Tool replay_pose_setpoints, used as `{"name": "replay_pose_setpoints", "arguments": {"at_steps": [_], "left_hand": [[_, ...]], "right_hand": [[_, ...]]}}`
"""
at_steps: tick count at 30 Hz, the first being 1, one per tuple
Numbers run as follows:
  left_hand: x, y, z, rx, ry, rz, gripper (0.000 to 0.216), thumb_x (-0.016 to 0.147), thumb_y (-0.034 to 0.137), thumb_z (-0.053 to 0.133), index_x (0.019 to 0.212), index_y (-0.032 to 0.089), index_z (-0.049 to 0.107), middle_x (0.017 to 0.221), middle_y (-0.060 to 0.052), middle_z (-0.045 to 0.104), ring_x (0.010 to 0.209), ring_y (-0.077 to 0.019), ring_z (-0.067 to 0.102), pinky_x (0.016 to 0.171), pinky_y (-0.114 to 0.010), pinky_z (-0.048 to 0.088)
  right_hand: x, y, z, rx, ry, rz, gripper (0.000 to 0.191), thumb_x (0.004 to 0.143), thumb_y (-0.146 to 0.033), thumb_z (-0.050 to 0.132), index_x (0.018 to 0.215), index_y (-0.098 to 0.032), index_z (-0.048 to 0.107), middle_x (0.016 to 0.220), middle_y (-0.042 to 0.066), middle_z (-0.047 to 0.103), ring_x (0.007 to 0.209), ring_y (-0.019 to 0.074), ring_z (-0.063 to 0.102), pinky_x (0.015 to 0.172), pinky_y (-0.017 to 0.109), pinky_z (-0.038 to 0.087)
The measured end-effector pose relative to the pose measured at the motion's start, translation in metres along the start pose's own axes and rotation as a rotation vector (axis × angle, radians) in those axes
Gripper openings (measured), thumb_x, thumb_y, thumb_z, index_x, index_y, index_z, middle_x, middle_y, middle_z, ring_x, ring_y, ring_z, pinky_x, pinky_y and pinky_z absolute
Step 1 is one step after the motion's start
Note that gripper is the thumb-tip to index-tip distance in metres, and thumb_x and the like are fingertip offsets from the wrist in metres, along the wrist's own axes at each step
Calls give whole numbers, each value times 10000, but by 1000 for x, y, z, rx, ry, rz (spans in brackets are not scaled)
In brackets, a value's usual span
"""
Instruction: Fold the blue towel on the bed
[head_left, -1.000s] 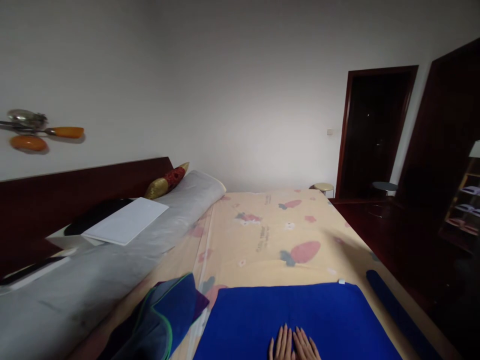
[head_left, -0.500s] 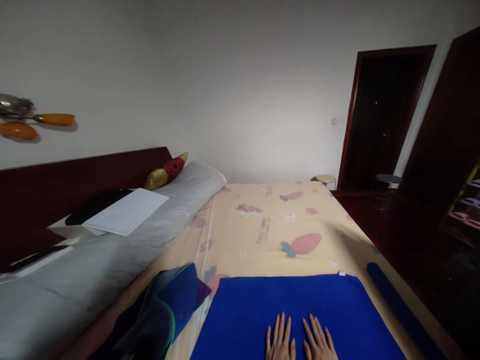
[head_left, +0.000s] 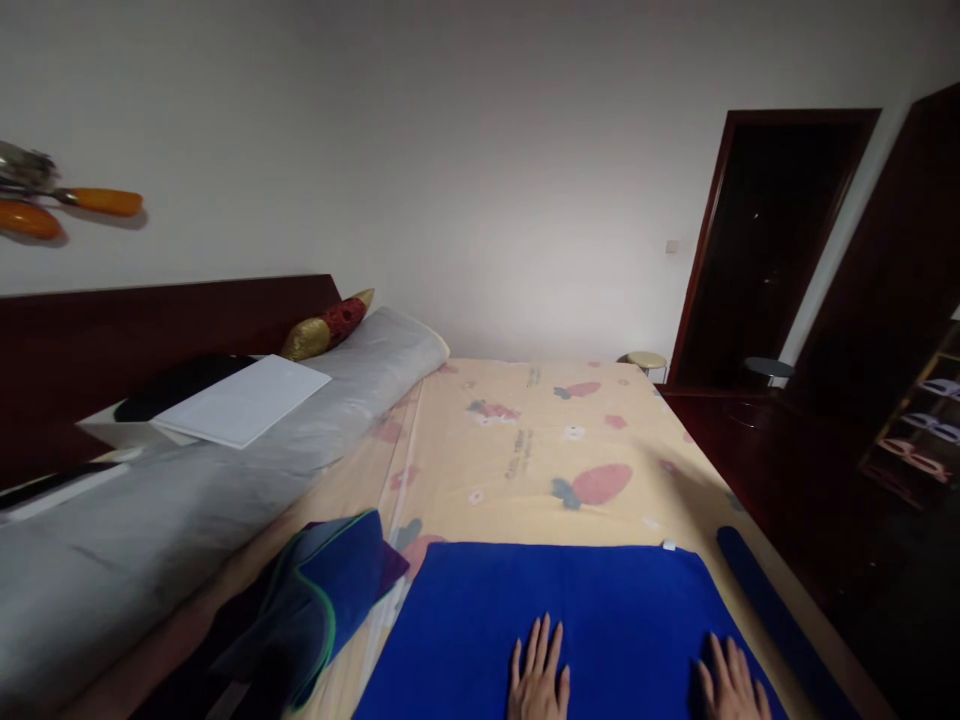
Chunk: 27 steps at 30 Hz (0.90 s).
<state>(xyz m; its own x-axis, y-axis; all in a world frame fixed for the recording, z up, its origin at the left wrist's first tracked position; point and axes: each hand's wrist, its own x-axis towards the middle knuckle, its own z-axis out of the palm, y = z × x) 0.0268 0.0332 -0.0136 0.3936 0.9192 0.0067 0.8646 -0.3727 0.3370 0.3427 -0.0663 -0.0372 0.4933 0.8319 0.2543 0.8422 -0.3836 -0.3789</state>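
Head view: one blue towel (head_left: 570, 610) spread flat on the patterned bedsheet (head_left: 540, 460), two hands on it; left hand (head_left: 538, 675) and right hand (head_left: 731, 685) well apart, fingers stretched flat, gripping nothing, towel lying directly beneath them; one dark bundled cloth (head_left: 315, 600) just left

A bright blue towel (head_left: 600, 610) is lying spread flat on the bed, filling the view around 6 o'clock. A small white tag is sticking out at its far edge toward 1 o'clock. Both hands are pressing flat on its near part.
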Motion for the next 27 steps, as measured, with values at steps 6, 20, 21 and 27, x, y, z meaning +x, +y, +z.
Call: {"name": "replay_pose_setpoints", "arguments": {"at_steps": [6,20,21,27], "left_hand": [[4,-18,27,31,149,91,572,929,260,331,1440,395,112,1524,65,245,1388,-213,313,1134,-503,306],[7,-22,26,-29,32,43,600,894,265,379,1430,429,166,1523,96,226,1402,-222,282,1151,-525,260],[6,-22,22,-21,37,49,588,900,279,379,1432,422,174,1524,89,235,1400,-222,287,1149,-519,265],[-5,-55,-14,131,132,-93,513,940,385,293,1446,340,222,1527,36,277,1399,-209,290,1142,-476,262]], "right_hand": [[-3,-122,67,49,-129,-322,525,905,-411,312,1383,-237,443,1468,47,364,1344,248,365,1066,457,396],[-27,-162,110,118,-246,-432,490,895,-380,410,1384,-363,377,1454,-18,343,1336,290,367,1075,544,394],[-27,-161,107,108,-257,-410,486,900,-408,403,1381,-341,390,1453,-4,344,1337,292,363,1080,545,386],[-23,-146,90,89,-251,-372,532,913,-554,332,1386,-315,378,1458,15,336,1337,292,361,1084,558,368]]}}
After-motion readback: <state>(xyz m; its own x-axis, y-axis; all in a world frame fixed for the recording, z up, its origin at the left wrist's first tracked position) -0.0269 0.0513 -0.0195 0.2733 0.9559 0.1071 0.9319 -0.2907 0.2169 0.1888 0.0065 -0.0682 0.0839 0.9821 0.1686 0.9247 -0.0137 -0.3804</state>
